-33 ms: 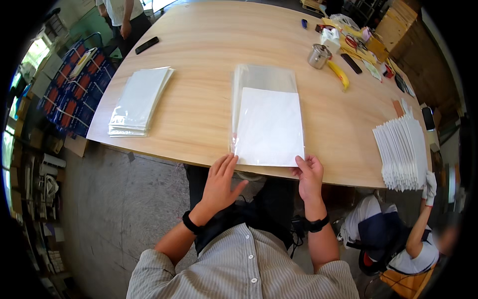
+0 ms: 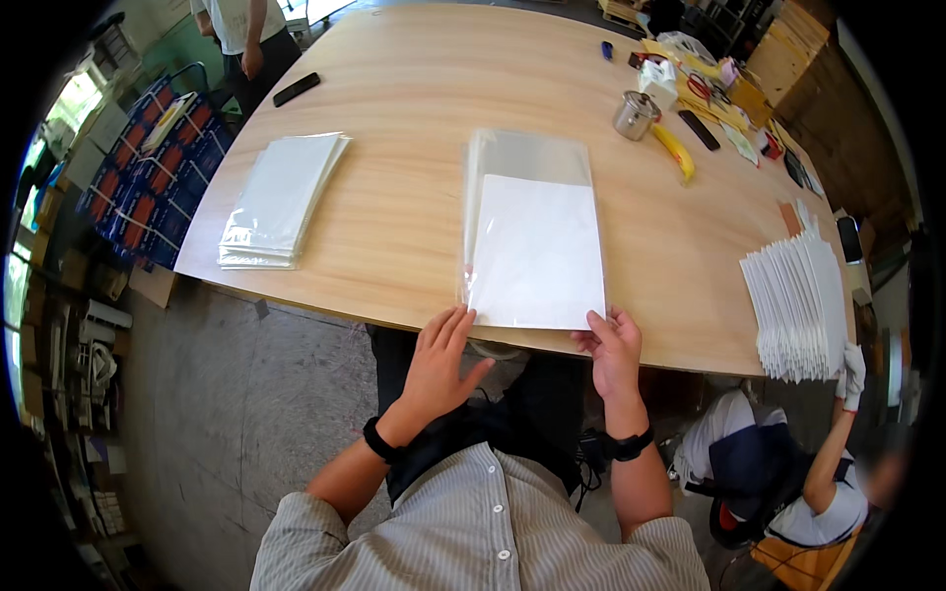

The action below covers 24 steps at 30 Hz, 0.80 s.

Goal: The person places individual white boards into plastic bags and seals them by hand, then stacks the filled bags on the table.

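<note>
A white paper sheet (image 2: 542, 256) lies at the table's near edge over a stack of clear plastic sleeves (image 2: 532, 153). Whether the sheet is inside the top sleeve or just on it, I cannot tell. My right hand (image 2: 613, 343) pinches the sheet's near right corner between thumb and fingers. My left hand (image 2: 439, 360) is open, its stretched fingertips touching the near left corner by the sleeves' edge. To the left is a pile of white sheets in clear sleeves (image 2: 281, 197). Far right on the table stands a fanned stack of folded white paper pieces (image 2: 798, 300).
The wooden table (image 2: 394, 79) also bears a black phone-like object (image 2: 297, 90), a metal canister (image 2: 635, 115), a banana (image 2: 674, 155) and clutter at the far right. A co-worker's gloved hand (image 2: 853, 372) is by the fanned stack. Another person (image 2: 251, 44) stands at far left.
</note>
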{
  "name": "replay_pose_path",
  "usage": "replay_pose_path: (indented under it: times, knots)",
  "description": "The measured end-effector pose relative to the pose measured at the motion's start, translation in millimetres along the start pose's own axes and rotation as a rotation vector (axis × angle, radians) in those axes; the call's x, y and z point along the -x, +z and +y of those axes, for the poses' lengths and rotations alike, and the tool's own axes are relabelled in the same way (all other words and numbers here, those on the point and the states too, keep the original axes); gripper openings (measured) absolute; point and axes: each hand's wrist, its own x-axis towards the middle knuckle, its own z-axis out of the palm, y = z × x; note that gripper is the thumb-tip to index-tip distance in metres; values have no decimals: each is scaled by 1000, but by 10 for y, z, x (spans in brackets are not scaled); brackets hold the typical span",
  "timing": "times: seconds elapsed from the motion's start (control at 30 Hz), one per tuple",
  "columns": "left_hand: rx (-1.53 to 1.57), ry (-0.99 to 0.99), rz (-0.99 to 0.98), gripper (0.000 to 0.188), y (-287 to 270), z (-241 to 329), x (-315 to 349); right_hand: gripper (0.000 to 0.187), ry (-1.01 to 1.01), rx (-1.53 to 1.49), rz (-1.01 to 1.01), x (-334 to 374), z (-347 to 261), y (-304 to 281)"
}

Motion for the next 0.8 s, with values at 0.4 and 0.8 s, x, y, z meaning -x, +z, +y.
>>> replay_pose_path:
  times: [0.4,0.8]
  knots:
    - [977,-373,388,65,-201,-263,-13,43,-112,-127,-200,155,-227,410]
    - [1491,-545,818,37,-915,-453,-194,63,44,-37,-560,324,15,1230]
